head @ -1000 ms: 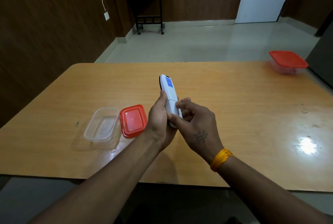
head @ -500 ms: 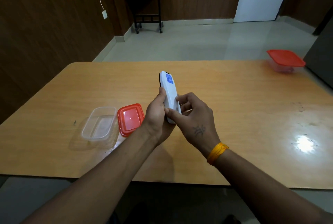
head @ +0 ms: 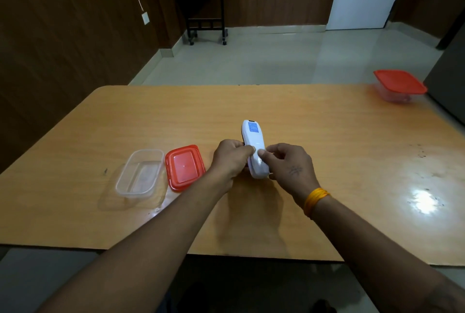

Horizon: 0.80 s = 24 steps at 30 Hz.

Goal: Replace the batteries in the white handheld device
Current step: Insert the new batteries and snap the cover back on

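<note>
Wood-panelled room, glossy orange table (head: pixel 327 136); both left hand (head: pixel 230 159) and right hand (head: pixel 289 166) grip the white device (head: pixel 255 151) above it.

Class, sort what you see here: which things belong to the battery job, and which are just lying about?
Job: white handheld device, left hand, right hand.

Lying about: open clear tub, loose red lid, lidded tub at the table's far right corner.
</note>
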Each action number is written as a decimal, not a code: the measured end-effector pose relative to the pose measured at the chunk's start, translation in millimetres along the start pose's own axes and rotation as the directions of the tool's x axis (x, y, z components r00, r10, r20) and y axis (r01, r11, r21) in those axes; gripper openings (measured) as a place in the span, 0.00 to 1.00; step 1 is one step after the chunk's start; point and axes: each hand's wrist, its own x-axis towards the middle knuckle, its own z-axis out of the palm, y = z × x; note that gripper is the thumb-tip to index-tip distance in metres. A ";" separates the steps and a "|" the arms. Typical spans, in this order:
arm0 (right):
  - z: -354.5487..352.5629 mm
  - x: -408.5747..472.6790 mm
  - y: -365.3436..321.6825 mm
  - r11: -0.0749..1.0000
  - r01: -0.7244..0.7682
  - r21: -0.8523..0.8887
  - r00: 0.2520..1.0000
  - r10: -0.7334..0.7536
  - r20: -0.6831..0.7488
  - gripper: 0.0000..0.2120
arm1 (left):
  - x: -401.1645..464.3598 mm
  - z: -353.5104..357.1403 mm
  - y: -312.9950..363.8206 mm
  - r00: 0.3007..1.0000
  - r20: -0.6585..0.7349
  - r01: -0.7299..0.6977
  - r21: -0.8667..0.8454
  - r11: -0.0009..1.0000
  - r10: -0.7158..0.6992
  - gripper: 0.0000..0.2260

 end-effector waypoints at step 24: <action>4.6 -5.3 -4.6 0.935 0.171 -0.311 0.976 -0.204 -0.076 0.11 | -7.1 -27.9 -4.9 0.946 -0.090 -0.217 0.539 0.814 0.313 0.09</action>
